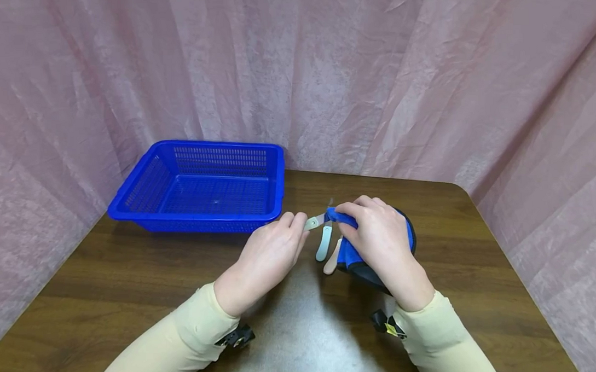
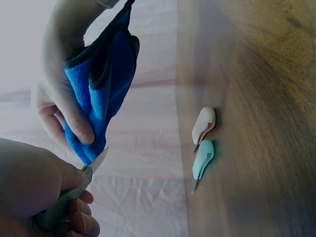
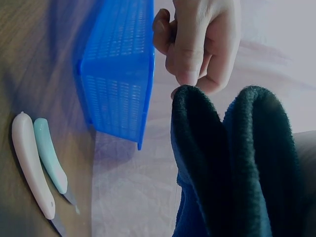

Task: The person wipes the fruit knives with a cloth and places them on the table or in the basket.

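Observation:
My left hand (image 1: 273, 247) grips a small folding knife (image 1: 311, 224) by its pale green handle, with the silver blade out and pointing right. My right hand (image 1: 380, 232) pinches a folded blue cloth (image 1: 349, 254) with dark edging. The cloth's pinched end is at the blade, covering part of it in the head view; the blade tip (image 2: 101, 157) shows beside the cloth in the left wrist view. Below the hands, a mint-green knife (image 1: 323, 243) and a beige-pink knife (image 1: 333, 258) lie on the table, both unfolded.
A blue plastic basket (image 1: 195, 216) with slotted sides stands at the back left of the brown wooden table (image 1: 85, 314). Pink curtains (image 1: 323, 70) hang behind the table and along its sides.

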A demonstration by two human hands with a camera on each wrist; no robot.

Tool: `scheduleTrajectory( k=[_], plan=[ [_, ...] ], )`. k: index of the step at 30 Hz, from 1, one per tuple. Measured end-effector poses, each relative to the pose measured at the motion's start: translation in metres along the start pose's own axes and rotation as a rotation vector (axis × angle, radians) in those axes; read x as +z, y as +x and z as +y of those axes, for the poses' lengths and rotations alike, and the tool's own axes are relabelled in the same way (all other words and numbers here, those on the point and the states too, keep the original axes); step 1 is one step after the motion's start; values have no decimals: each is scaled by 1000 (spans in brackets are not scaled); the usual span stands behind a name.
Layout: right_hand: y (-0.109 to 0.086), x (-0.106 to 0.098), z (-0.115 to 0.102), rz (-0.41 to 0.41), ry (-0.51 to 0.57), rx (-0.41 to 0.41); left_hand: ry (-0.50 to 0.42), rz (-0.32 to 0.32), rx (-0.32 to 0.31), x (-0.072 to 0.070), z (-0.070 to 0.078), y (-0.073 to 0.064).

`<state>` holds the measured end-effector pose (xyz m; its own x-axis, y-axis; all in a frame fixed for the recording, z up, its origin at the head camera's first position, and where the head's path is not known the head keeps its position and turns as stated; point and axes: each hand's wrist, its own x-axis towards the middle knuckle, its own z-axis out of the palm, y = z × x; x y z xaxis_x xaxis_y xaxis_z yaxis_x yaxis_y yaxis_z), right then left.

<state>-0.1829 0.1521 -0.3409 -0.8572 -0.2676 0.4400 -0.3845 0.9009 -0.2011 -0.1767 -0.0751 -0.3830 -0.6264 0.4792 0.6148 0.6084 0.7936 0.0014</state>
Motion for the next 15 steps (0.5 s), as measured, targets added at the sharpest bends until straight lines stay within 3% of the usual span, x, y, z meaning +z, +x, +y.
scheduleTrajectory(
  k=[15],
  plan=[
    [2, -5, 9, -9, -11, 39, -3, 32, 12, -4, 1, 1]
  ],
)
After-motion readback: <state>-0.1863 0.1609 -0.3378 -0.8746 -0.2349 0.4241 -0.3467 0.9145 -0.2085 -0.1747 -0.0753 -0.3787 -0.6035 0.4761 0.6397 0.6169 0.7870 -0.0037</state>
